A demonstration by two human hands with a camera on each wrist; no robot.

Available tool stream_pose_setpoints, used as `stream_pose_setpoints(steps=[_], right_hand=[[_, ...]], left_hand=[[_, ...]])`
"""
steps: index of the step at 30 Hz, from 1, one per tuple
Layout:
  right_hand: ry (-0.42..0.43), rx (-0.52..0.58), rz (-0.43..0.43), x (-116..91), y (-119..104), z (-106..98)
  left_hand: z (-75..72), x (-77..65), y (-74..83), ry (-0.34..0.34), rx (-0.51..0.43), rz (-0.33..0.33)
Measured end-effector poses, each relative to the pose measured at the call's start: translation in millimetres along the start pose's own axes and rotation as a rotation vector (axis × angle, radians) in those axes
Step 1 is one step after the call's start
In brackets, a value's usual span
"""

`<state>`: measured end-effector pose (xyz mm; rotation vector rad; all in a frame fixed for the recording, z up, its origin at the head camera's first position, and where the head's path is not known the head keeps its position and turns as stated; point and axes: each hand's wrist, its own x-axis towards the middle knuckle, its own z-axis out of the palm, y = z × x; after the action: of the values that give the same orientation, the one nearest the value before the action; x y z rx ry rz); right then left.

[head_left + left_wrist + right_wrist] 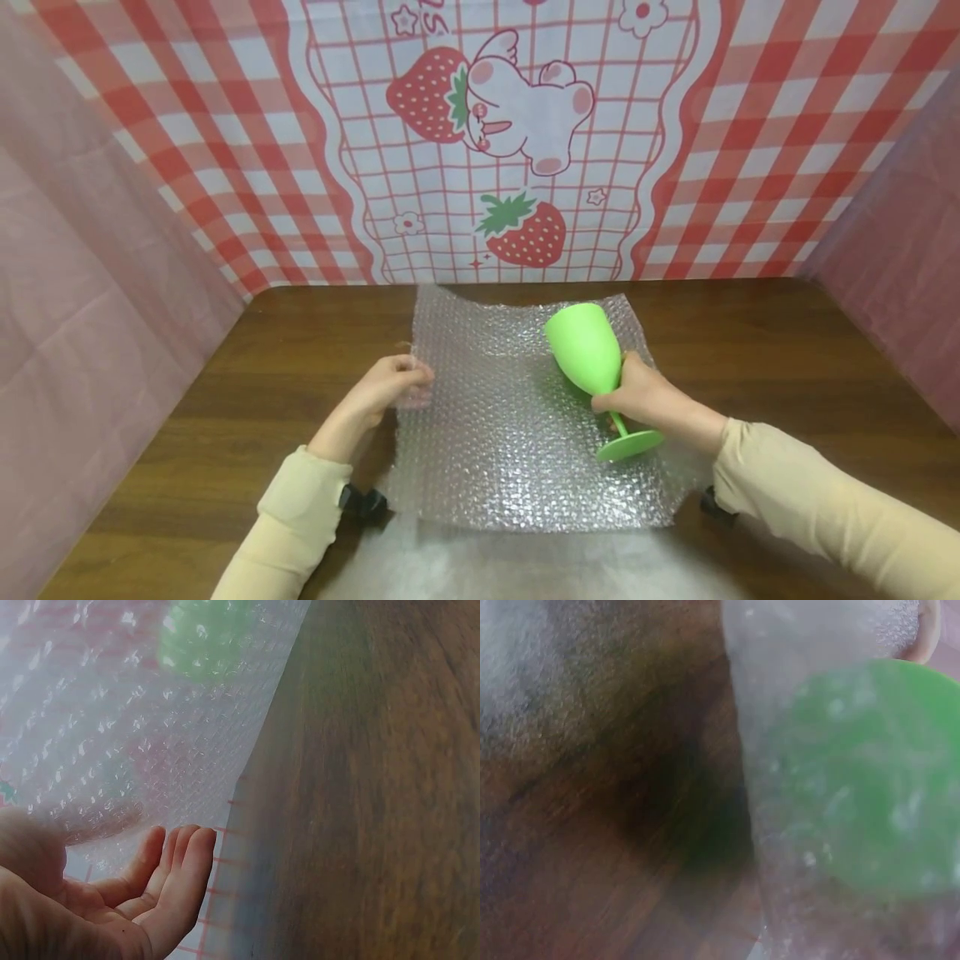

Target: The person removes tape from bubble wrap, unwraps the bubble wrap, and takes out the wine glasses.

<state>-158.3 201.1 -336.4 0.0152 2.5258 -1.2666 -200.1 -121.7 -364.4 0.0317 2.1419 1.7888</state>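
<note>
A light green goblet is tilted over a sheet of bubble wrap, its bowl up to the left and its round foot down to the right. My right hand grips it by the stem, just below the bowl. In the right wrist view, the green foot appears blurred behind clear film. At the sheet's left edge, my left hand pinches the wrap between thumb and index finger. The left wrist view shows that hand's other fingers loosely bent beneath the wrap.
The bubble wrap lies over a brown wooden table. More clear or silvery sheeting covers the near edge. A red checked cloth with strawberries hangs behind, and pink curtains flank both sides.
</note>
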Motion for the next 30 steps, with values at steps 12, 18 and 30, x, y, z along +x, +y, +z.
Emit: stream_pose_setpoints(steps=[12,18,30], right_hand=[[-0.012,-0.011,-0.010,0,2,-10],[0.024,-0.066,0.014,-1,-2,-17],[0.110,-0.065,0.018,-4,-7,-25]], left_hand=[[1.4,-1.3,0.1,-0.011,0.006,0.011],[1.0,-1.5,0.0,-0.026,0.016,0.025],[0.3,-1.1,0.3,-0.034,0.038,0.031]])
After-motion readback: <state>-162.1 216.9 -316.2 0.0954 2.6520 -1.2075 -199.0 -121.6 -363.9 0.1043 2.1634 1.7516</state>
